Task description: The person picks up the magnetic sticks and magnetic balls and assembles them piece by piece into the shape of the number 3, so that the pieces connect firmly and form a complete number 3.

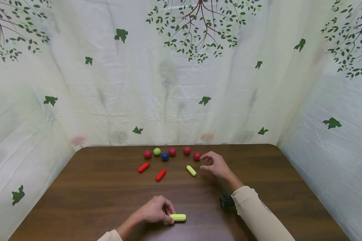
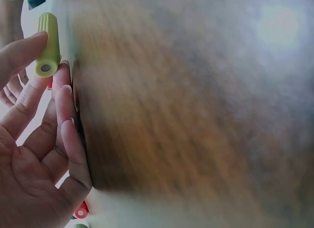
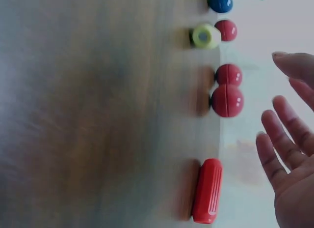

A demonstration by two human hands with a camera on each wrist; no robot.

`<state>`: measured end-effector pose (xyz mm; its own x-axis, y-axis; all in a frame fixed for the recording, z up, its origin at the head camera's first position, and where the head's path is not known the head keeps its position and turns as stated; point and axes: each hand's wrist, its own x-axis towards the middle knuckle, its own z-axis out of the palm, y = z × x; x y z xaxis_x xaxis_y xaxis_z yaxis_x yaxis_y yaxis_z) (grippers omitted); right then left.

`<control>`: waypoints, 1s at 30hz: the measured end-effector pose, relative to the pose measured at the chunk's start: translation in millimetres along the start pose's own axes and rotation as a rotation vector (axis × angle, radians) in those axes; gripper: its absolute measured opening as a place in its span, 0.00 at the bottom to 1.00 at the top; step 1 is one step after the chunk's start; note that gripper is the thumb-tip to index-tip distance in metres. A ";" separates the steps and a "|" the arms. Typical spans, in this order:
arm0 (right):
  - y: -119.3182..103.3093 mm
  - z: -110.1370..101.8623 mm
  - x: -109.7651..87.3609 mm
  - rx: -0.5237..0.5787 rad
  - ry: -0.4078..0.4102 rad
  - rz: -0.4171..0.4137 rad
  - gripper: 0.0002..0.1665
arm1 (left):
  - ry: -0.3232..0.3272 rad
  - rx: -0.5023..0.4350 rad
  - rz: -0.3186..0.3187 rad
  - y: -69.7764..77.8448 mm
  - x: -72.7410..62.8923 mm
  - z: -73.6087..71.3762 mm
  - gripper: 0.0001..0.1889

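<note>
My left hand [image 1: 157,210] pinches a yellow-green ridged rod [image 1: 178,217] between thumb and fingertips, low over the near part of the table. In the left wrist view a grey disc shows in that rod's [image 2: 47,46] end. My right hand [image 1: 216,164], fingers apart and slightly bent, holds nothing. Its fingertips are right beside the rightmost red ball [image 1: 197,156] in the head view. A second yellow-green rod [image 1: 191,170] lies just left of this hand. The right wrist view also has a red rod [image 3: 208,191] below two overlapping red balls.
Across the back of the brown table [image 1: 108,197] stand more red balls [image 1: 172,152], a green ball [image 1: 157,152] and a blue ball [image 1: 165,156]. Two red rods [image 1: 161,175] lie in front of them. A dark object [image 1: 227,201] is by the right sleeve. Leaf-patterned cloth hangs behind.
</note>
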<state>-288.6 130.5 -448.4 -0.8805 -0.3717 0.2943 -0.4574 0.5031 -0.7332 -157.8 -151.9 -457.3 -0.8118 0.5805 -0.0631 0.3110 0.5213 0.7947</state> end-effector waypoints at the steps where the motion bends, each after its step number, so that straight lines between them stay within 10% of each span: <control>1: 2.6 -0.2 3.3 -0.008 0.013 0.005 0.18 | -0.001 -0.002 -0.001 -0.2 0.1 0.3 0.08; 8: 12.2 1.5 27.1 -0.021 0.051 0.061 0.18 | 0.001 -0.008 -0.010 -2.2 1.1 1.2 0.08; 30: 19.9 18.0 74.3 -0.013 -0.182 0.267 0.22 | -0.014 -0.019 -0.024 -3.0 3.5 0.1 0.08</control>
<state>-360.9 98.9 -452.1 -0.9333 -0.3584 -0.0228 -0.2162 0.6113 -0.7613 -161.5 -151.4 -460.0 -0.8121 0.5765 -0.0904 0.2822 0.5236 0.8039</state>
